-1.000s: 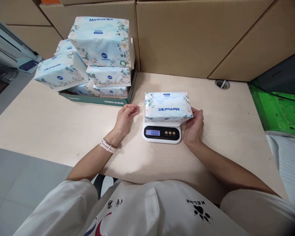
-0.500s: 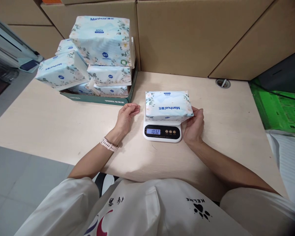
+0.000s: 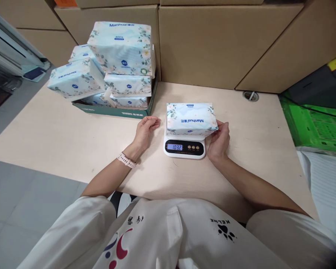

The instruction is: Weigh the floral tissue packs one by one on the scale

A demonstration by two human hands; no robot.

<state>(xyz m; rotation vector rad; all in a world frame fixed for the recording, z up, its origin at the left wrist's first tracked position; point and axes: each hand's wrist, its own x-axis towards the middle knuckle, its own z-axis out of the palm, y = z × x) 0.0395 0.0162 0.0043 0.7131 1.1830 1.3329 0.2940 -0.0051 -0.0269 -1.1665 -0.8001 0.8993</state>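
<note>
A soft pack of tissues (image 3: 192, 118), pale blue with a flower print, lies on a white digital scale (image 3: 165, 148). The scale's lit display shows 103.2, and several round buttons sit beside it. My left hand (image 3: 146, 130) rests on the table left of the scale, apart from it, its fingers curled together with nothing seen in them. At the right end of the pack is my right hand (image 3: 218, 141), loosely cupped on its side with the fingers apart. Some of its fingertips are partly hidden by the pack's corner; whether they touch it I cannot tell.
Several more tissue packs (image 3: 121, 48) are piled in a low green carton (image 3: 112, 110) at the back left of the table (image 3: 58, 123). Large cardboard boxes (image 3: 196, 48) wall off the back. On the right stand a green plastic crate (image 3: 313, 119) and a cable hole (image 3: 250, 96).
The view has shifted slightly. Both hands, the pack and the scale keep nearly the same places relative to each other, and the display still reads 103.2.
</note>
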